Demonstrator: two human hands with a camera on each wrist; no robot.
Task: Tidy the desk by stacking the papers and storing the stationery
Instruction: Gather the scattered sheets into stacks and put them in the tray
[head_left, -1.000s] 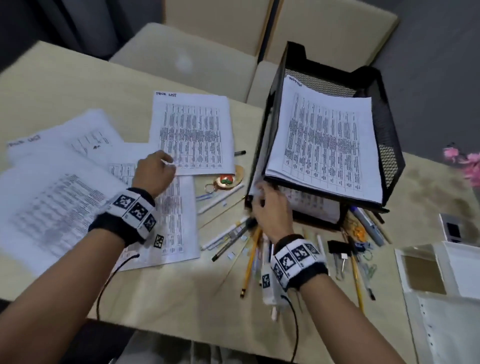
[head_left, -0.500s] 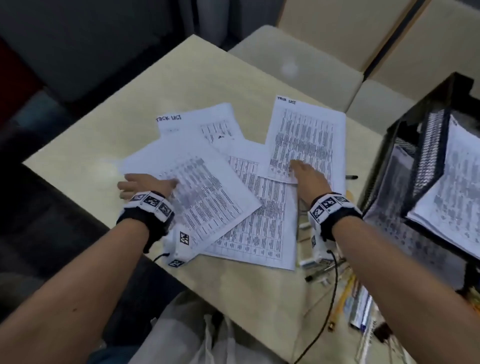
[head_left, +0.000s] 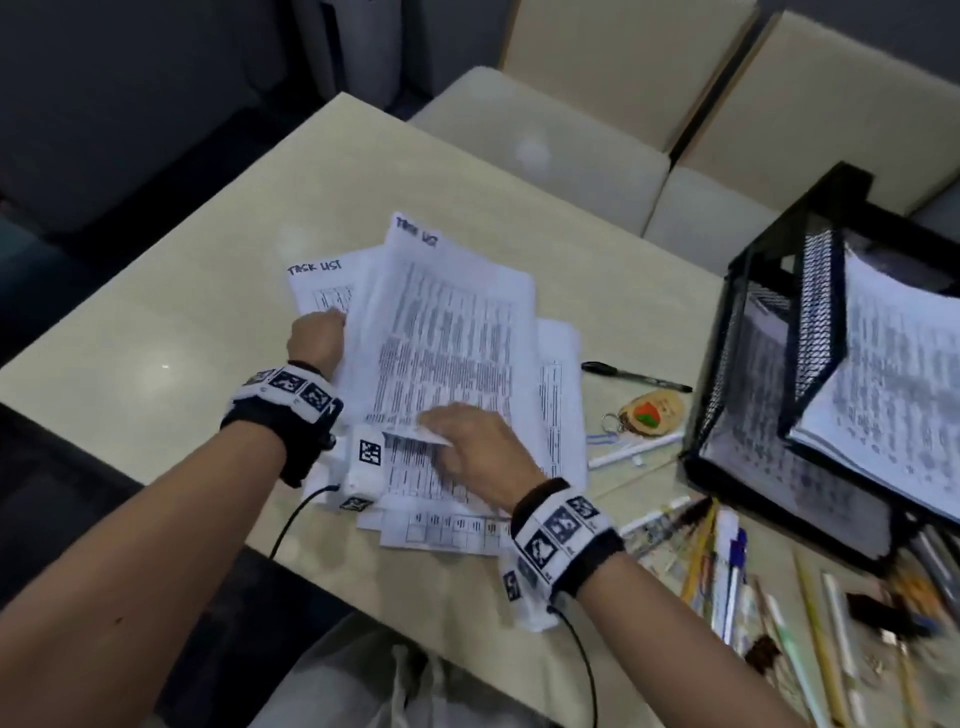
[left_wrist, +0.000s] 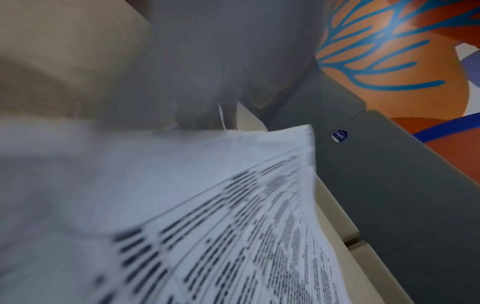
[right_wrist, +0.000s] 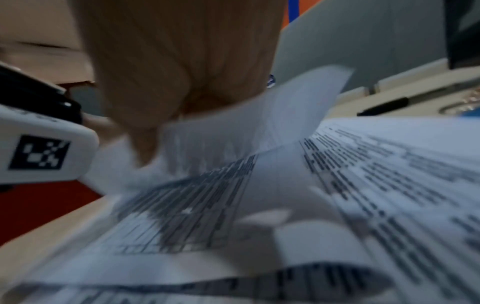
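Note:
Several printed task-list papers (head_left: 452, 338) lie bunched in an overlapping pile at the middle of the beige table (head_left: 156, 338). My left hand (head_left: 324, 325) grips the pile's left edge, fingers curled under the sheets (left_wrist: 207, 205). My right hand (head_left: 436, 431) pinches the near edge of the top sheet, which curls up under the thumb (right_wrist: 168, 102). To the right of the pile lie a black pen (head_left: 634, 376), a white pen (head_left: 634, 452) and a heap of pens and pencils (head_left: 727, 571).
A black mesh paper tray (head_left: 810, 312) holding stacked sheets (head_left: 893, 405) stands at the right. A wooden key fob (head_left: 649, 415) lies between the pens. Beige chairs (head_left: 545, 150) sit beyond the far edge. The table's left corner is close to my left arm.
The spread sheets have been drawn together into one loose pile. My right hand came back from the far sheet to the pile's near edge; my left hand moved up to its left edge.

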